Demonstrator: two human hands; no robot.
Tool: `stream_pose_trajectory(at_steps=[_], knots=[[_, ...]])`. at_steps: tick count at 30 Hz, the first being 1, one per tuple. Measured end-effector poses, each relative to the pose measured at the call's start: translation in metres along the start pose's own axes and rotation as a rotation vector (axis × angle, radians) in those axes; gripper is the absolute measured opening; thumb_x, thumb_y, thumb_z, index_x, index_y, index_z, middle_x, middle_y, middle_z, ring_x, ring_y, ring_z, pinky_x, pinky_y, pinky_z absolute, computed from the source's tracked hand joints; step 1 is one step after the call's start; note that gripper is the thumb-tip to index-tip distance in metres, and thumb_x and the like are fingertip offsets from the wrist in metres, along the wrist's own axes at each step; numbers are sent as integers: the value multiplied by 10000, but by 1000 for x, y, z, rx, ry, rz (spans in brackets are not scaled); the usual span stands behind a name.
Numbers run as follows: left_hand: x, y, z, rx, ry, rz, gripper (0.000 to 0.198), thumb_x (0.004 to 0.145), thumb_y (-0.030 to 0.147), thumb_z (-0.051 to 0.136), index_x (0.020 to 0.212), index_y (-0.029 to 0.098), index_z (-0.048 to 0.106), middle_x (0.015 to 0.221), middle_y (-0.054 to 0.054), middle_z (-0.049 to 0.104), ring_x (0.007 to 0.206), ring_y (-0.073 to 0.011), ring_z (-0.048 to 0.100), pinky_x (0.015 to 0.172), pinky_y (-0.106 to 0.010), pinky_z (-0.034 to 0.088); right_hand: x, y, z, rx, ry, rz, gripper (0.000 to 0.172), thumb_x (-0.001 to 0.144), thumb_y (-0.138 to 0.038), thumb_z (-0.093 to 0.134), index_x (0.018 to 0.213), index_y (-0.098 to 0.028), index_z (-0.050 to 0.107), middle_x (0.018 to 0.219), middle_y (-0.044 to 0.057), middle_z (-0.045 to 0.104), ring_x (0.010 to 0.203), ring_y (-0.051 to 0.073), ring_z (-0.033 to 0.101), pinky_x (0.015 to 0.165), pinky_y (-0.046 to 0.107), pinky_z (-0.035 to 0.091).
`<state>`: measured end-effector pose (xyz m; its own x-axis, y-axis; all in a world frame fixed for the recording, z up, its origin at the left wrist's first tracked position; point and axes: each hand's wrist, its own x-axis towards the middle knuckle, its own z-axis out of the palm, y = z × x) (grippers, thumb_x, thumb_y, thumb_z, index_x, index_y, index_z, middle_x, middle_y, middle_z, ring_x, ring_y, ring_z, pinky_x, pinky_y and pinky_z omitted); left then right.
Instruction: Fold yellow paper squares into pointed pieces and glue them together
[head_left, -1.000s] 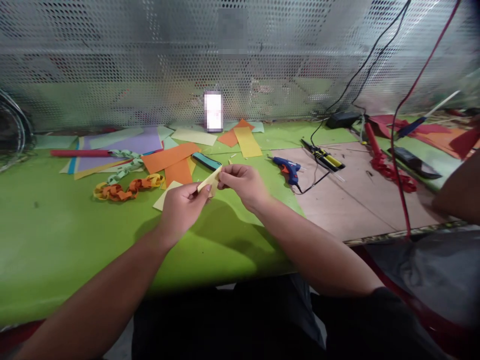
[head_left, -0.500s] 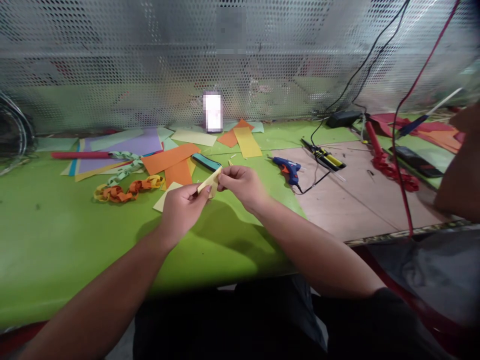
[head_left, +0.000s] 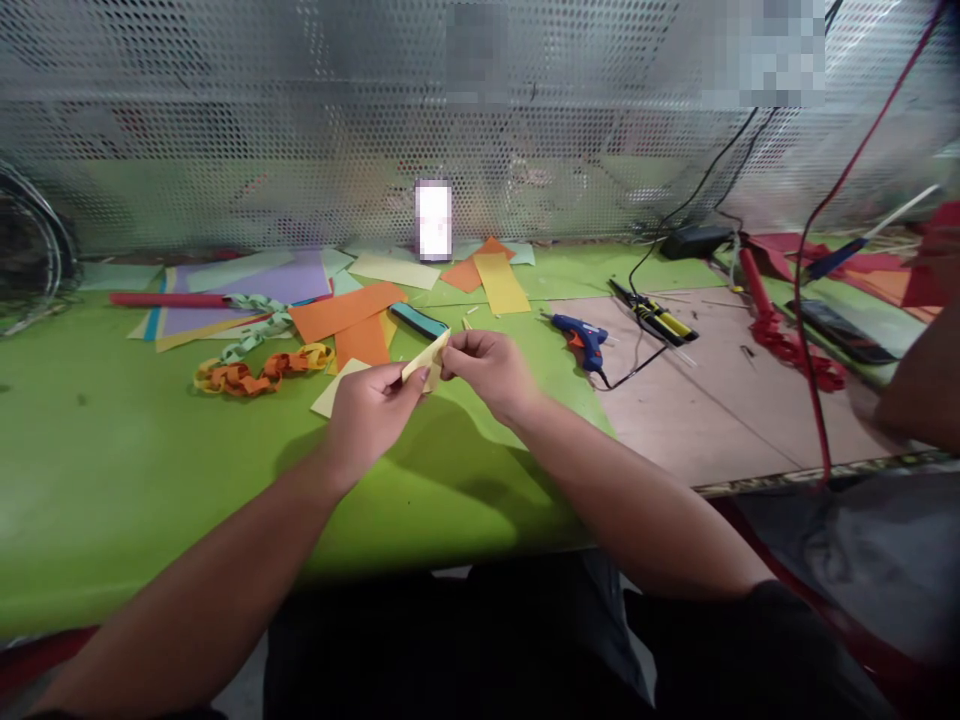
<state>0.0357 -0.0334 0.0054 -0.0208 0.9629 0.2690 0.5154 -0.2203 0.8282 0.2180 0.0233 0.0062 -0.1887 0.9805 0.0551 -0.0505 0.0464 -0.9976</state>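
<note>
A folded piece of pale yellow paper (head_left: 424, 360) is held between my two hands above the green table. My left hand (head_left: 373, 415) pinches its lower left part, thumb on the near face. At the upper right end, the fingertips of my right hand (head_left: 487, 372) are closed on the same paper. Another pale yellow paper (head_left: 334, 392) lies on the table, partly behind my left hand. Just beyond the held paper is a teal and black cutter (head_left: 418, 321). Orange paper strips (head_left: 360, 345) lie beyond my left hand.
A paper chain (head_left: 262, 375) and coloured sheets (head_left: 225, 285) lie to the left. On the right, a blue glue gun (head_left: 581, 338) rests with its cord near a yellow-black tool (head_left: 660, 318). A red cord (head_left: 810, 350) hangs beside another person's arm (head_left: 922, 390).
The camera view has shifted slightly. My hands keep the same hold on the folded paper, with little movement. At the far right, the other person's arm has moved, and red paper now shows there.
</note>
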Motion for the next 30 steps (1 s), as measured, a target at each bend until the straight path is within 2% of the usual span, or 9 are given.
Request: stream_pose_trajectory(at_steps=[6, 10, 16, 20, 30], knots=[[1, 3, -1, -32, -2, -43, 267, 942, 418, 716, 840, 193, 816, 644, -22, 738, 566, -156, 639, 484, -245, 372, -2, -4, -2, -4, -29, 58, 170, 763, -351, 808, 751, -193, 745, 662, 4, 684, 612, 133, 607, 656, 287, 522], [1, 4, 0, -12, 5, -30, 285, 941, 427, 714, 817, 188, 808, 647, -24, 747, 517, -142, 601, 457, -249, 341, -1, -1, -3, -46, -34, 43, 173, 780, -355, 787, 738, -199, 724, 663, -6, 656, 608, 127, 576, 618, 275, 484], [2, 3, 0, -17, -4, -9, 301, 948, 434, 714, 798, 187, 798, 626, -27, 735, 572, -173, 682, 458, -246, 347, 0, 2, -1, -88, -27, -24, 184, 806, -326, 732, 692, -203, 657, 658, -23, 602, 596, 110, 514, 589, 267, 425], [2, 2, -1, -24, -3, -29, 361, 953, 492, 705, 785, 185, 793, 595, -24, 715, 495, -162, 627, 437, -259, 326, -2, -2, -1, -75, -59, -18, 169, 791, -357, 742, 742, -201, 701, 685, -13, 637, 620, 120, 533, 594, 268, 421], [1, 1, -1, -92, -17, -24, 335, 936, 484, 734, 786, 191, 798, 592, -17, 682, 566, -186, 691, 464, -256, 399, -3, 0, 0, -126, -44, -55, 185, 801, -324, 721, 691, -202, 637, 653, -25, 578, 596, 111, 458, 566, 279, 338]])
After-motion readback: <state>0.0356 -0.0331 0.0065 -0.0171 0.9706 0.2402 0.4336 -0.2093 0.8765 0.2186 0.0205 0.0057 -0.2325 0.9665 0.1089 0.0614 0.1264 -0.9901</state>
